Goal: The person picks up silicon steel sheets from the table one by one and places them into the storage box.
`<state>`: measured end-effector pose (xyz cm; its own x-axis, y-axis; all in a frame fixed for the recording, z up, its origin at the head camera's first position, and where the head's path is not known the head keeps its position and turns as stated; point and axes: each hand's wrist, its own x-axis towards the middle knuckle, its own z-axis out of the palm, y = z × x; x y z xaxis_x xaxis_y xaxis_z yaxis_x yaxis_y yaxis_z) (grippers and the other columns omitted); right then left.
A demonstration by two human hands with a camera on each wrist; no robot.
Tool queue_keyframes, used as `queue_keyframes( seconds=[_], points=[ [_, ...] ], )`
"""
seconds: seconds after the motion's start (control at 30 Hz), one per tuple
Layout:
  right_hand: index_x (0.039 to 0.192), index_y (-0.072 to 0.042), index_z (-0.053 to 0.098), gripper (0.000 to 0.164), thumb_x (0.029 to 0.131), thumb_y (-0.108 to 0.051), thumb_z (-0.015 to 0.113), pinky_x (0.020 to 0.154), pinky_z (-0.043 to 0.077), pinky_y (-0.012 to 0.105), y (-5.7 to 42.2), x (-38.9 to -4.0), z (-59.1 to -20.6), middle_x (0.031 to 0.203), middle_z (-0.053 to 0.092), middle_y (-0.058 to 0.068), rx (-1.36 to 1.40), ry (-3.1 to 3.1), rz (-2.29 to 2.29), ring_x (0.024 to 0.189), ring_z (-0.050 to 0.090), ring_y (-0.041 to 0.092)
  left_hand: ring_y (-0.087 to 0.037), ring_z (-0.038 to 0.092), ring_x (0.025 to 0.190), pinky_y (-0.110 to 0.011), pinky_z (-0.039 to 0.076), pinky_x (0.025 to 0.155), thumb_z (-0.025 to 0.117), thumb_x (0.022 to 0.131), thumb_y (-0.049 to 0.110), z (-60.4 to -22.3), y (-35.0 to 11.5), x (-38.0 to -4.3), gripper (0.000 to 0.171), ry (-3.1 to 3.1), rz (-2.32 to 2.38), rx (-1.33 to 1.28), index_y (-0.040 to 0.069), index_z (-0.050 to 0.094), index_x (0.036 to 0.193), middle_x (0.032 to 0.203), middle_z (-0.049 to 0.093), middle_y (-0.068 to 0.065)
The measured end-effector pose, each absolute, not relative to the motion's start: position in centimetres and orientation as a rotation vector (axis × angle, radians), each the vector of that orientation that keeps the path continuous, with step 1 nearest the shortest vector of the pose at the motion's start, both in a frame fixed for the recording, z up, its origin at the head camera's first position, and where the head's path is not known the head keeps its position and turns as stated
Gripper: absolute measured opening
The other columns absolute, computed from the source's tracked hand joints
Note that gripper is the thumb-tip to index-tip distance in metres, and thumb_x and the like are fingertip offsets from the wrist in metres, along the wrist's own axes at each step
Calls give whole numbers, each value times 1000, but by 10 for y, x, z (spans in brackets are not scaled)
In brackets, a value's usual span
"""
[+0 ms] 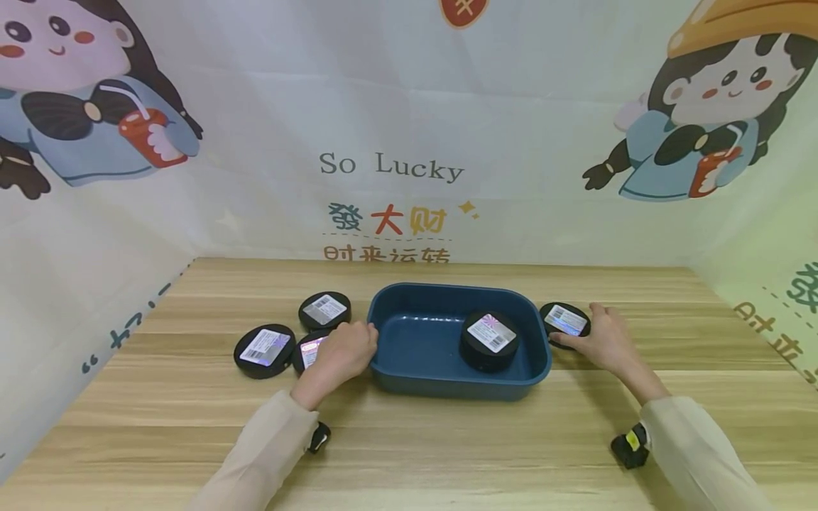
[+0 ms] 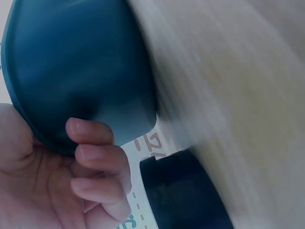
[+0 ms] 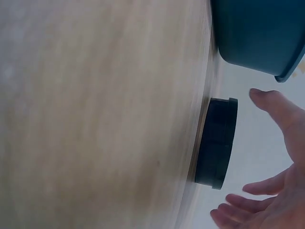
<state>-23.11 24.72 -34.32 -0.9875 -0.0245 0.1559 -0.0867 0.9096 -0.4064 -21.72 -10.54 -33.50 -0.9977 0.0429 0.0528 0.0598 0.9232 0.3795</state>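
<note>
A blue rectangular plastic bin (image 1: 447,389) stands mid-table. My left hand (image 1: 341,355) grips its left rim; in the left wrist view the fingers (image 2: 97,155) curl at the bin's edge. Inside the bin, toward the right, sits a thick round black container (image 1: 489,339) with a silver label. To the right of the bin lies a flat round black container (image 1: 566,321), label up. Around it my right hand (image 1: 610,344) spreads thumb and fingers. The right wrist view shows a gap between this hand and the container's side (image 3: 217,143).
Left of the bin lie more labelled black discs: one at the back (image 1: 324,310), one far left (image 1: 264,350), and one (image 1: 311,349) partly hidden behind my left hand. A printed cloth backdrop (image 1: 396,106) rises behind the wooden table (image 1: 434,454).
</note>
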Motion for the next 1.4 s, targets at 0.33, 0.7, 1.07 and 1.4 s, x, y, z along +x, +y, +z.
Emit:
queue_keyframes(
  seconds=[0.33, 0.7, 1.07, 1.4],
  points=[
    [94, 20, 48, 68, 67, -37, 72, 65, 41, 44, 250, -237, -347, 88, 51, 33, 114, -3028, 582, 79, 49, 39, -34, 60, 72, -46, 45, 57, 33, 93, 23, -335, -105, -218, 40, -3052, -592, -68, -3, 61, 78, 82, 61, -24],
    [72, 11, 55, 44, 68, -30, 68, 56, 38, 33, 245, -246, -342, 67, 54, 18, 189, -3114, 496, 65, 49, 29, -36, 60, 75, -47, 45, 59, 33, 93, 21, -334, -104, -217, 39, -3056, -577, -86, -3, 61, 79, 84, 61, -25],
    [79, 14, 53, 51, 69, -34, 66, 65, 35, 38, 242, -255, -342, 73, 52, 20, 111, -3179, 438, 74, 47, 35, -35, 60, 76, -47, 46, 60, 33, 93, 22, -333, -104, -217, 39, -3070, -570, -80, -3, 61, 81, 85, 61, -25],
    [94, 20, 45, 67, 68, -38, 67, 71, 35, 42, 246, -260, -342, 83, 49, 26, 47, -3245, 448, 85, 44, 40, -37, 60, 79, -48, 46, 61, 33, 93, 22, -333, -104, -217, 40, -3070, -573, -73, -3, 61, 81, 87, 61, -25]
  ],
)
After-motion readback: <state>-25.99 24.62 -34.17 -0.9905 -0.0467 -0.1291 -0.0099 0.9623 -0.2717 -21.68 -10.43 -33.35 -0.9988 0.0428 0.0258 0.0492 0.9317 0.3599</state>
